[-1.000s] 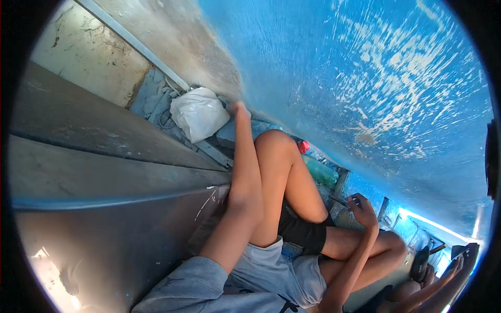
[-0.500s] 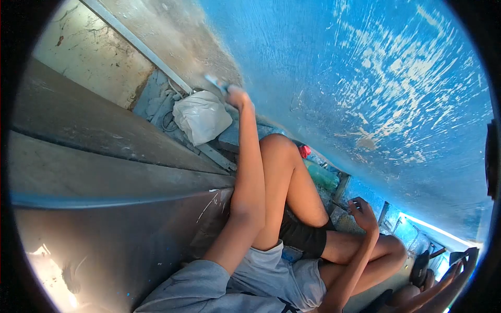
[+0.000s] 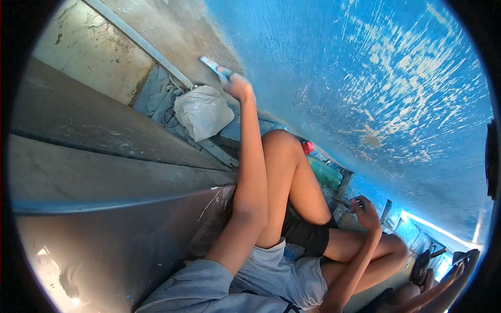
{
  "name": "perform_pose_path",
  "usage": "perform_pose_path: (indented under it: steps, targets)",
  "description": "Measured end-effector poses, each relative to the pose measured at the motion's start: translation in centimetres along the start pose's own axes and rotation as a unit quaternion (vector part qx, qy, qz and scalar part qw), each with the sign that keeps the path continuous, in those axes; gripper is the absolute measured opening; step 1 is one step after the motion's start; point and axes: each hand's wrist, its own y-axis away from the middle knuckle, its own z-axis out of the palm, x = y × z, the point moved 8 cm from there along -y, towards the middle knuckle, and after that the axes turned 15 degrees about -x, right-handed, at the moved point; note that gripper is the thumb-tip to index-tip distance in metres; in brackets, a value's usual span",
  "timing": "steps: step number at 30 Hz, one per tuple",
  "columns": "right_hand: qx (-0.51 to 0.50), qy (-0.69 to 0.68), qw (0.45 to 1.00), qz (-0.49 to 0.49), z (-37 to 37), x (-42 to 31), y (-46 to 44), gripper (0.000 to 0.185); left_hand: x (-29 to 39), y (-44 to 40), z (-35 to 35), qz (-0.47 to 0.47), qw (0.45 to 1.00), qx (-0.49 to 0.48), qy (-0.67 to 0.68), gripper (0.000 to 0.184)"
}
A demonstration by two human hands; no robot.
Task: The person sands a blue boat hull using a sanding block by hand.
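My left hand (image 3: 239,87) is closed around the end of a slim, flat light-blue tool (image 3: 213,65) with an orange patch; blur hides its exact kind. The tool's pale tip lies over the bare grey-brown part of the wall (image 3: 177,31), close to the edge of the blue paint (image 3: 292,52). Just below that hand sits a crumpled white plastic bag (image 3: 203,113). At the lower right, my right hand (image 3: 367,213) hangs near my bent knee with its fingers curled in. What those fingers hold, if anything, is too small to make out.
A metal strip (image 3: 141,44) runs along the wall's left side. Dark panels (image 3: 104,125) stand close on my left. Behind my knee lie a green bottle (image 3: 326,173) and a red object (image 3: 308,147). Another person's arm (image 3: 436,292) shows at the lower right.
My left hand has shifted slightly, and the tool in it has swung and shows more clearly. My right hand stays almost in place, fingers still curled.
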Motion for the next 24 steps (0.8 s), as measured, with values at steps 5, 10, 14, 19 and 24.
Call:
perform_pose_path:
  steps: [5,10,14,19,24]
  targets:
    - [-0.001,0.030,0.999,0.012,-0.1,1.3,-0.7,0.033,-4.8,1.9,-2.3,-0.174,0.984,0.028,0.009,0.048]
    - [0.000,0.024,1.000,0.005,-0.4,1.0,-1.1,0.033,-0.9,2.9,-0.3,-0.234,0.971,0.045,0.022,0.053]
    - [0.000,0.025,1.000,-0.008,-0.1,0.6,-0.4,0.031,3.3,2.4,1.8,0.072,0.997,0.011,-0.017,0.051]
    - [-0.013,0.012,1.000,0.012,-0.3,0.0,-0.6,0.031,-6.5,1.9,-1.8,-0.147,0.987,0.034,0.060,0.054]
    - [0.015,0.035,0.999,-0.002,-0.5,1.6,-1.1,0.032,0.1,3.0,1.7,-0.120,0.989,-0.038,0.080,0.068]
